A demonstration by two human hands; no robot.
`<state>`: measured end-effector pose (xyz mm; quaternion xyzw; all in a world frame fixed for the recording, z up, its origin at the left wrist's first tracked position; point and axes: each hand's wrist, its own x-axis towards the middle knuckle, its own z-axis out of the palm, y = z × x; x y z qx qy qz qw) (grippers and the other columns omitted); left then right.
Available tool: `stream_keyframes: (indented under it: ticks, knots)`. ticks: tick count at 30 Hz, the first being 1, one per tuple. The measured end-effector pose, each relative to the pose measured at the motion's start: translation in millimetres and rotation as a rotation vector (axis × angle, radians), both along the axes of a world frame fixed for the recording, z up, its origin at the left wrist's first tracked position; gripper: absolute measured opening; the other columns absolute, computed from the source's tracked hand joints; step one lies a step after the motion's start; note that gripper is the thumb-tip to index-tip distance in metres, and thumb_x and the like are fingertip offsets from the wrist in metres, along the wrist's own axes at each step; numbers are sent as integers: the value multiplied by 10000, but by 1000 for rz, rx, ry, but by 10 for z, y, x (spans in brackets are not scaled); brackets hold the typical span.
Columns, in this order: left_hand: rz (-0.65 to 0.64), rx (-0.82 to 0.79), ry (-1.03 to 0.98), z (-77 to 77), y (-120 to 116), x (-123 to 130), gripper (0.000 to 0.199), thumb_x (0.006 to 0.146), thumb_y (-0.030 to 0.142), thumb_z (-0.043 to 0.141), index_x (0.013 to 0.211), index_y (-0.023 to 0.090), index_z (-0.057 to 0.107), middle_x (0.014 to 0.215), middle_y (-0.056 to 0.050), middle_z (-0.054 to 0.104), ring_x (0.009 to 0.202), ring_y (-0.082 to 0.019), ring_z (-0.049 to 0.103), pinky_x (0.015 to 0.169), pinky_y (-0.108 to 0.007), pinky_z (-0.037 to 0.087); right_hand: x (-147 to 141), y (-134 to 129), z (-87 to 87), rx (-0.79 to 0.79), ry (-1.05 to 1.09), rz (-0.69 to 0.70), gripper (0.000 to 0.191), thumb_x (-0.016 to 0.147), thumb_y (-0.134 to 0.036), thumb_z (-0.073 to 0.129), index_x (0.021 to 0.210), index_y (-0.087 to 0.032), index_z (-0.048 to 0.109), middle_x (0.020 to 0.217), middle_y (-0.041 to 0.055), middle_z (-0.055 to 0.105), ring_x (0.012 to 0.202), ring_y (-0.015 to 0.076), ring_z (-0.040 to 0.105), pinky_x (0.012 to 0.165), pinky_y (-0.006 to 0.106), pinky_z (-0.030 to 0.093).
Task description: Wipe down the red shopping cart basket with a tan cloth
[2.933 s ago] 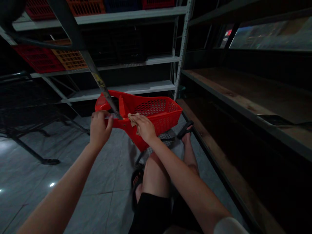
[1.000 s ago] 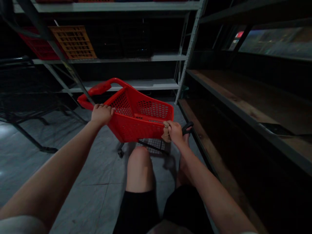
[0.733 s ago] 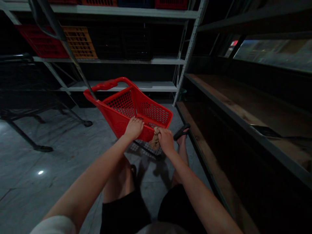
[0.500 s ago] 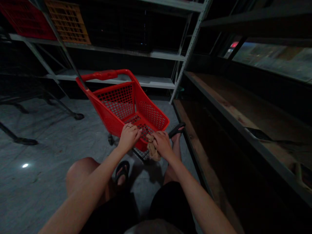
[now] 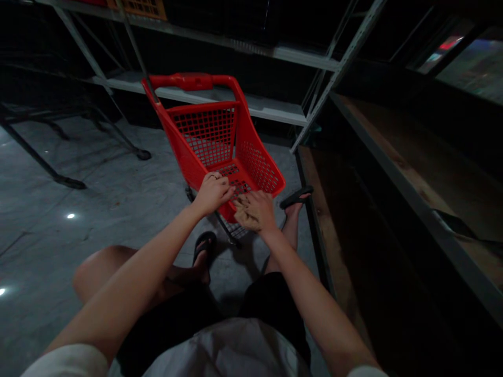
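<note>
A red plastic shopping cart (image 5: 183,152) with lattice walls stands in front of me, its low front end toward my knees. My left hand (image 5: 214,193) is closed over the left part of the front rim, fingers curled inward. Beside it, my right hand (image 5: 259,207) holds a crumpled tan cloth (image 5: 247,215) against the same rim. The cloth bunches under the palm and thumb side; the right fingertips reach over the edge into the basket and are partly hidden.
Behind the cart is a white metal shelf rack (image 5: 275,107) with an orange crate (image 5: 143,7) on it. Along the right runs a wooden ledge (image 5: 396,157) with a phone-like dark object (image 5: 454,224). A dark metal frame with wheels (image 5: 58,178) stands at left. My sandalled feet flank the cart.
The view has tilted down and turned left, so the cart sits higher and farther right in it. My right hand has shifted over the cloth, which hangs less below the rim.
</note>
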<state>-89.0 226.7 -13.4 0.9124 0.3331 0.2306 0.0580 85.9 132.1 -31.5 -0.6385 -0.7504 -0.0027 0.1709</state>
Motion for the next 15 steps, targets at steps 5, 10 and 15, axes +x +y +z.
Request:
stream_keyframes:
  ticks: [5, 10, 15]
  knots:
    - [53, 23, 44, 7, 4, -17, 458, 1057, 391, 421, 808, 197, 752, 900, -108, 698, 997, -288, 556, 1052, -508, 415, -392, -57, 97, -9, -25, -118, 325, 1044, -196, 401, 1140, -246, 707, 1091, 130, 730, 1054, 313, 614, 933, 458, 463]
    - [19, 13, 21, 7, -70, -96, 433, 1058, 405, 443, 819, 200, 741, 850, -82, 678, 958, -263, 558, 1034, -478, 410, 194, -92, 234, -29, -106, -97, 214, 1020, -347, 574, 1065, -252, 760, 1141, 109, 719, 1139, 311, 549, 1002, 452, 409]
    - [-42, -22, -21, 12, -214, -79, 435, 1048, 430, 494, 756, 206, 726, 811, -59, 668, 958, -254, 541, 1000, -489, 366, 927, 10, 347, -32, -283, -357, 316, 1048, -361, 489, 1107, -234, 773, 1441, 136, 580, 1189, 328, 493, 906, 421, 393]
